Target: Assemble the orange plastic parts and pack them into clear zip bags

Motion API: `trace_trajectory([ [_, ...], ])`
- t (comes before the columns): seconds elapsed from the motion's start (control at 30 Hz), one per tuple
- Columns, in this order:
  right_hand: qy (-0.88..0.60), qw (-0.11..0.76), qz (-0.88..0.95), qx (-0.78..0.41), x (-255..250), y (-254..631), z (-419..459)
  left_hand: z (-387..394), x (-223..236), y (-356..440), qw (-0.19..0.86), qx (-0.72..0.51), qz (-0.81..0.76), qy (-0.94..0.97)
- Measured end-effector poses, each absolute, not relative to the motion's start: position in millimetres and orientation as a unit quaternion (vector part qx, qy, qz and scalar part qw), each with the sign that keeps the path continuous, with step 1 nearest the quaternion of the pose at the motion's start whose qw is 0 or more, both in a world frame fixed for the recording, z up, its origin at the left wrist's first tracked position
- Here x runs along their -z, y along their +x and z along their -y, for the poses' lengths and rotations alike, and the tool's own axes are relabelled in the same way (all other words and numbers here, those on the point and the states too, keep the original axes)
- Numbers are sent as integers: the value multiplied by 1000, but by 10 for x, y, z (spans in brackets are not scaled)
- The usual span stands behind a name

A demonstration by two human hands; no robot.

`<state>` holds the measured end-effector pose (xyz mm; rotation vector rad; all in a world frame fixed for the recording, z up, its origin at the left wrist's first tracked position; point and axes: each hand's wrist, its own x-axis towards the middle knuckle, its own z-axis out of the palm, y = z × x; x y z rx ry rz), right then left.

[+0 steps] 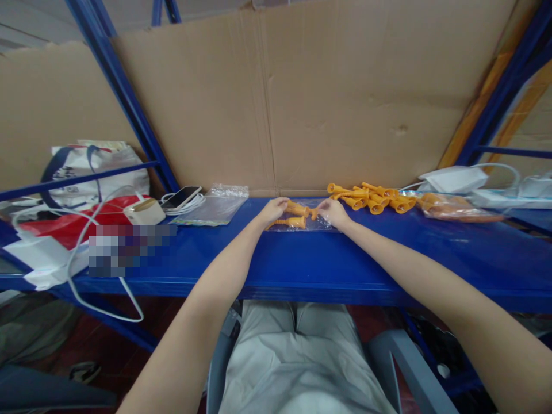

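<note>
Both my hands are over the blue shelf top, at a clear plastic bag (330, 226) lying flat. My left hand (274, 211) has its fingers closed at the left end of an orange plastic trumpet-shaped piece (297, 208). A second orange piece with a ribbed stem and flared end (295, 222) lies just in front of it. My right hand (335, 214) pinches at a small orange part (314, 213) beside the first piece's right end. Whether the pieces lie inside the bag or on it, I cannot tell. Right of my hands is a pile of similar orange pieces (375, 200).
A filled clear bag of orange items (457, 208) lies beyond the pile. Flat clear bags (211, 206), a phone (181, 198) and coiled white cable are at left. White chargers (37, 253) crowd the left front. Cardboard (345, 92) walls the back; blue posts (125, 103) frame it.
</note>
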<state>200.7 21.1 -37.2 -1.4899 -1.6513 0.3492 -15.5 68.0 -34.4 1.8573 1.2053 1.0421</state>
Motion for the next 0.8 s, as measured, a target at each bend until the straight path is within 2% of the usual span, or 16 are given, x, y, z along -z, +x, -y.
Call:
trace_trajectory([
  [0.13, -618, 390, 672, -122, 359, 2046, -213, -670, 319, -141, 292, -401, -501, 709],
  [0.4, -553, 422, 672, -255, 369, 1999, -186, -659, 290, -185, 321, -408, -508, 687],
  [0.5, -538, 425, 677, -269, 375, 1957, -172, -675, 301, -205, 279, -397, -506, 713],
  [0.67, -531, 439, 695, -204, 352, 1958, -153, -647, 306, -191, 191, -366, -503, 759],
  [0.8, -487, 377, 729, -300, 306, 1984, -101, -629, 302, -195, 165, -347, -503, 774],
])
